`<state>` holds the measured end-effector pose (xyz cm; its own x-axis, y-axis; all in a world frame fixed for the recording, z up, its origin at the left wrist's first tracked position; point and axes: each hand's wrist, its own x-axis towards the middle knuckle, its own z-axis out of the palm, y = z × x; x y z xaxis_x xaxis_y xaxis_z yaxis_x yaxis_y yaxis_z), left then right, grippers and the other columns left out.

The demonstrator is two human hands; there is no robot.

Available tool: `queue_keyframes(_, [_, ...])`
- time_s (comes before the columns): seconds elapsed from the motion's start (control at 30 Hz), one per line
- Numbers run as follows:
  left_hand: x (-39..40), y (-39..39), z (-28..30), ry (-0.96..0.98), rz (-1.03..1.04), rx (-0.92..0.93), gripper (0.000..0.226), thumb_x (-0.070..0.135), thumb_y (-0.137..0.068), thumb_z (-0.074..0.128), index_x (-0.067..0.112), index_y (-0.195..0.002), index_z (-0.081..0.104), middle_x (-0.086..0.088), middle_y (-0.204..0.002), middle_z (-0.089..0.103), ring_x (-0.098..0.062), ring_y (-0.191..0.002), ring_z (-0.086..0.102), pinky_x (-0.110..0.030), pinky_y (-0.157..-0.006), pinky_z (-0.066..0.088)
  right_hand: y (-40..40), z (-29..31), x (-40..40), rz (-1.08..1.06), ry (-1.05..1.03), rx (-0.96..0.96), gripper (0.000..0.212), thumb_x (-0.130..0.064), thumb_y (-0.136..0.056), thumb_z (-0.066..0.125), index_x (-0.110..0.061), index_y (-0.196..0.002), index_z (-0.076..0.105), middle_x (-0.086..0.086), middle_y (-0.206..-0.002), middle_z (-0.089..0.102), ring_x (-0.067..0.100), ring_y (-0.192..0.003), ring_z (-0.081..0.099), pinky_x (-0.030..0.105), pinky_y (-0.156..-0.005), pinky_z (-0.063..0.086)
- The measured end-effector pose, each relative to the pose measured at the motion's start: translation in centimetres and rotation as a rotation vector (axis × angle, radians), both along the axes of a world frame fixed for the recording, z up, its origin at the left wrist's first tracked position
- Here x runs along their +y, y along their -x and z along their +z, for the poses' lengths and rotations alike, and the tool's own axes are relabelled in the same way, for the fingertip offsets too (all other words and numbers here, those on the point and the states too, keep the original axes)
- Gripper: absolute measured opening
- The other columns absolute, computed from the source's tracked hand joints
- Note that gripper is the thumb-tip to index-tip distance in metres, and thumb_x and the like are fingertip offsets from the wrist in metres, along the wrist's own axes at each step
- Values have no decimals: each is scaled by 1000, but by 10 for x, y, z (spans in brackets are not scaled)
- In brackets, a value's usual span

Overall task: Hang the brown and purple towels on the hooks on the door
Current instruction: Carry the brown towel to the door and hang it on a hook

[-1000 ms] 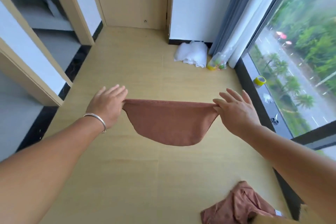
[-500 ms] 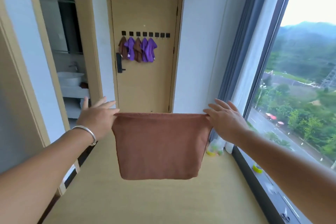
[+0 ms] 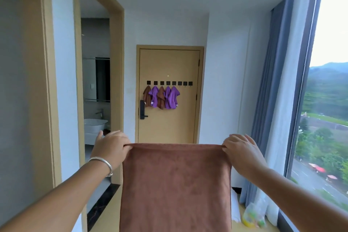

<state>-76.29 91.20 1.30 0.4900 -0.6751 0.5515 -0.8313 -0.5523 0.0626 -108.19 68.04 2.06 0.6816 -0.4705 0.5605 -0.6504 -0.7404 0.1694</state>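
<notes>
Item nearest me: one brown towel [image 3: 175, 188], plain, soft nap, no visible pattern, spread flat and hanging straight down, its lower edge cut off by the bottom of my view. Its top hem is pulled level between my two hands. Left hand [image 3: 111, 148]: the grip is a pinch on the upper left corner, fingers curled over the bunched hem, a silver bangle [image 3: 102, 163] on the wrist. Right hand [image 3: 243, 151]: the grip is a pinch on the upper right corner, remaining fingers loosely fanned above the hem. The towel hangs below and between both grips, in the air, touching nothing else that I can see. Low right, beside the curtain [image 3: 271, 118]: a clear plastic bag [image 3: 254, 214] with yellow and green contents, on the floor. Left: an open doorway with a white basin [image 3: 94, 124] inside. Far end: the door [image 3: 169, 124], closed, black handle [image 3: 142, 109] at its left. A row of black hooks [image 3: 169, 83] crosses it; the five leftmost carry hung towels [image 3: 162, 97], in order brown, purple, brown, purple, purple; the rightmost hooks are bare.
</notes>
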Motion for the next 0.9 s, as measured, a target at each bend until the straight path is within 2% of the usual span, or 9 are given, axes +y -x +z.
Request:
queue_keyframes(0.13, [-45, -27, 7, 18, 7, -7, 26, 41, -94, 48, 35, -83, 70, 20, -94, 60, -4, -99, 53, -48, -111, 20, -28, 13, -48, 24, 38, 5, 26, -26, -98, 40, -35, -101, 65, -20, -108, 58, 6, -118, 45, 26, -105, 28])
queue_keyframes(0.27, [-96, -52, 19, 8, 18, -34, 24, 39, -94, 50, 36, -82, 70, 19, -96, 60, -6, -100, 53, -51, -112, 17, -55, 22, -107, -1, 52, 57, 27, -28, -99, 39, -36, -105, 64, -20, -109, 55, 9, -123, 40, 34, -111, 23])
queue_keyframes(0.37, [-137, -68, 31, 3, 39, -36, 24, 40, -95, 48, 37, -82, 69, 21, -98, 57, -3, -102, 51, -50, -114, 13, -74, 30, -155, 3, -18, 67, 31, -32, -102, 35, -36, -119, 60, -19, -125, 51, 11, -139, 25, 43, -119, 10])
queue_keyframes(0.47, [-177, -82, 42, 0, 50, -39, 24, 39, -95, 47, 38, -83, 68, 22, -98, 55, -1, -102, 50, -49, -116, 10, -96, 37, -195, -11, -33, 87, 34, -34, -102, 36, -35, -129, 56, -16, -139, 45, 13, -145, 16, 45, -119, 6])
queue_keyframes(0.9, [-314, -195, 56, -14, 67, -63, 23, 39, -95, 49, 36, -83, 68, 20, -96, 57, -4, -102, 51, -50, -115, 13, -203, 57, -323, -23, -23, 38, 36, -37, -103, 30, -33, -125, 58, -15, -136, 48, 12, -144, 19, 43, -119, 7])
